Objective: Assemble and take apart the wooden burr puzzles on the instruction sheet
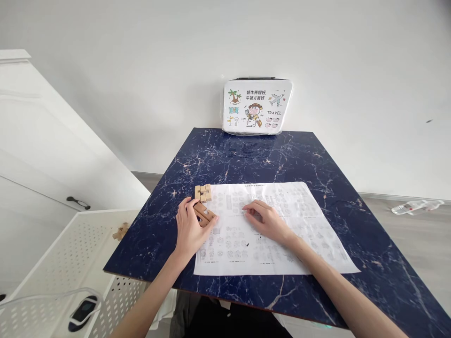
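Note:
My left hand (192, 230) is closed around notched brown wooden puzzle pieces (205, 214), at the left edge of a printed sheet (275, 258). Just beyond its fingers, a small block of interlocked light wooden pieces (203, 193) sits on the sheet's upper left corner. My right hand (266, 219) rests on the middle of the sheet, fingers bent and a gap showing between thumb and forefinger. Nothing is visible in it. Small line drawings in rows cover the paper, too faint to make out.
A white cartoon-printed case (257, 107) stands at the far edge of the dark blue marbled table (246, 159), against the wall. Left of the table, a white perforated surface (70, 244) holds wooden pieces (121, 231) and a dark device with a cable (83, 313). Plastic bottles (417, 206) lie on the floor at right.

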The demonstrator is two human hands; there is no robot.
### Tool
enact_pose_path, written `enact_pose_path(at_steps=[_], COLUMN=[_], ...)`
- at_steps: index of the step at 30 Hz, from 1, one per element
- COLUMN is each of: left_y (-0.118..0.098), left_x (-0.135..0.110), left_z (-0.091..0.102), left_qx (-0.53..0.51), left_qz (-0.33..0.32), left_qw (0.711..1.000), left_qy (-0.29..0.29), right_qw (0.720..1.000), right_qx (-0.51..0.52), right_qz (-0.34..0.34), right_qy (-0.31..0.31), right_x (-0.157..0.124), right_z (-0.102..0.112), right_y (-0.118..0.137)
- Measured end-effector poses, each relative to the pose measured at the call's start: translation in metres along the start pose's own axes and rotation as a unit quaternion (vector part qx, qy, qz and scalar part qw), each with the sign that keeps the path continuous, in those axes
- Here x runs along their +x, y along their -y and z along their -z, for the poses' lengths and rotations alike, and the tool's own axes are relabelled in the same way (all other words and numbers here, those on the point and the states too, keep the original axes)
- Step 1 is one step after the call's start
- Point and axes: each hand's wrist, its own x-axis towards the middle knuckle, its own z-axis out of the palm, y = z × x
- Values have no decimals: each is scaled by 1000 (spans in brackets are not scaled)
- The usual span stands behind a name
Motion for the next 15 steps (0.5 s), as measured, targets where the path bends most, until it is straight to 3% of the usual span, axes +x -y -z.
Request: enact_pose_path(at_steps=[5, 9, 13, 15], left_y=[0, 7, 35, 52], left_x=[-2, 4, 35, 58], left_z=[-1, 1, 4, 5], left_qx=[-13, -78, -192, -206], left_qz=[5, 32, 152, 160], left_qw=[1000, 996, 968, 964], left_qy=[7, -26, -60, -46], right_qw=[1000, 1000, 1000, 1000], right_qx=[1, 1, 4, 5], right_qz=[-5, -5, -5, -6], right_qy=[3, 4, 2, 1], right_x=[0, 0, 0, 0], right_z=[0, 1, 1, 1], right_y=[-1, 0, 0, 0])
